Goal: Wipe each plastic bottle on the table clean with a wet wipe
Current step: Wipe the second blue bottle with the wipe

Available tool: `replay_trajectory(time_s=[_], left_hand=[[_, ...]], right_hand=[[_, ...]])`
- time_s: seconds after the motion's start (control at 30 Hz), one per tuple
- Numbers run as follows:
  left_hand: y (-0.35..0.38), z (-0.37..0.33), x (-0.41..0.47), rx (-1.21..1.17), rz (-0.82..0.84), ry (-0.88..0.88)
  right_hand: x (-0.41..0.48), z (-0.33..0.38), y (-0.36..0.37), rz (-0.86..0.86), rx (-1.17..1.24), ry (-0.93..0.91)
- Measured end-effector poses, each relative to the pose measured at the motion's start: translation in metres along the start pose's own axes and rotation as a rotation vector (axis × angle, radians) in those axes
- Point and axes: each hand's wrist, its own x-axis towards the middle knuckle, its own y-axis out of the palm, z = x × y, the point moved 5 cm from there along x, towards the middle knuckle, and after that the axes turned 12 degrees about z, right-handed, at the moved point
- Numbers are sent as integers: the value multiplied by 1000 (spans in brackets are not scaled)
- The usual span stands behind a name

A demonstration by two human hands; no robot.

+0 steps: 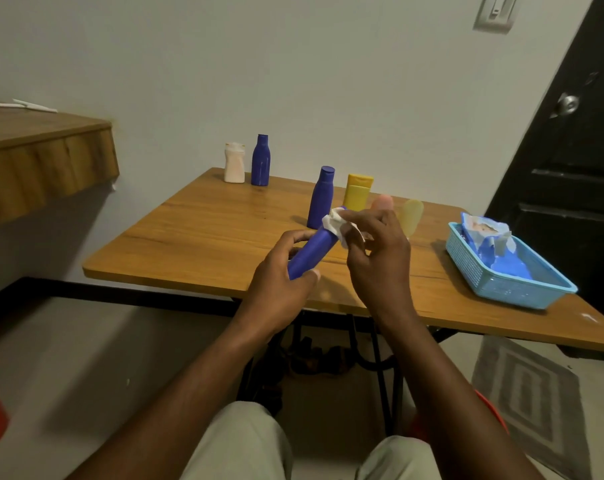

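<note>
My left hand (283, 271) grips a blue plastic bottle (312, 252) by its lower body, tilted with the cap end pointing up and right above the wooden table (203, 237). My right hand (380, 251) presses a white wet wipe (335, 225) against the bottle's cap end. On the table stand another blue bottle (322, 199), a yellow bottle (357, 192), a pink bottle (383, 201) and a pale yellow bottle (412, 213), the last two partly hidden behind my right hand. At the far edge stand a white bottle (234, 163) and a blue bottle (261, 161).
A light blue plastic basket (473, 268) sits at the table's right side with an open wet wipe pack (491, 240) in it. A wooden shelf (44, 161) juts out at the left. A dark door (577, 161) is at the right, a grey mat (529, 403) on the floor.
</note>
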Motion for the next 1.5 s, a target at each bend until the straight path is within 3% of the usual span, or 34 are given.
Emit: replay_trajectory(time_s=[0.2, 0.4, 0.6, 0.77, 1.03, 1.33, 1.5], left_hand=[[9, -2, 3, -206, 84, -66], [1, -3, 1, -365, -27, -30], [-6, -3, -1, -327, -55, 19], [2, -4, 1, -267, -22, 35], [-7, 0, -1, -306, -20, 52], [2, -4, 0, -276, -7, 54], [-4, 1, -1, -315, -9, 26]], right_hand=[[-8, -10, 8, -19, 286, 124], [-18, 7, 12, 75, 242, -73], [-10, 9, 8, 83, 57, -146], [17, 6, -6, -35, -2, -92], [-18, 9, 5, 103, 6, -179], [13, 2, -11, -50, -8, -119], [-15, 1, 0, 23, 133, -108]])
